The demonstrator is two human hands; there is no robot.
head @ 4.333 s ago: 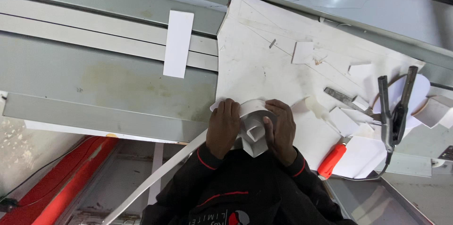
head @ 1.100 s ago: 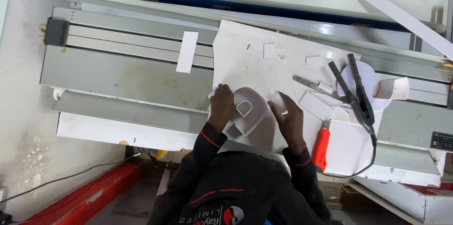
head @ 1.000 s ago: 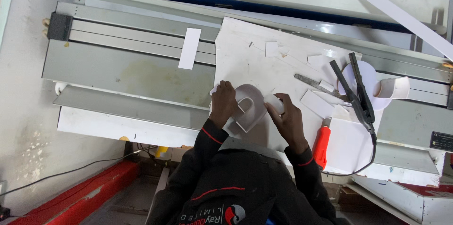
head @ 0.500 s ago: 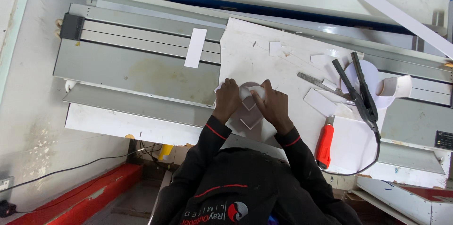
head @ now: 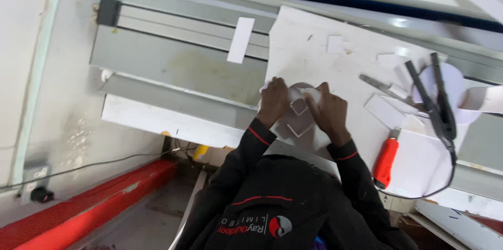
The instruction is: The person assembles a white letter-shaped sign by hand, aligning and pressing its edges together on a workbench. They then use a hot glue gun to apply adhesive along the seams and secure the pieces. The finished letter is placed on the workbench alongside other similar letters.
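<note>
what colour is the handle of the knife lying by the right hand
Bright red-orange, plain; the knife handle shows clearly in the head view, beside the right hand.

We see a matt white sheet (head: 314, 56), smooth like plastic board, on a dull grey metal bench (head: 173, 66), stained in places. The knife (head: 386, 162) has a glossy red plastic handle; the pliers (head: 435, 103) look dark and matt. Sleeves are black cloth.
</note>
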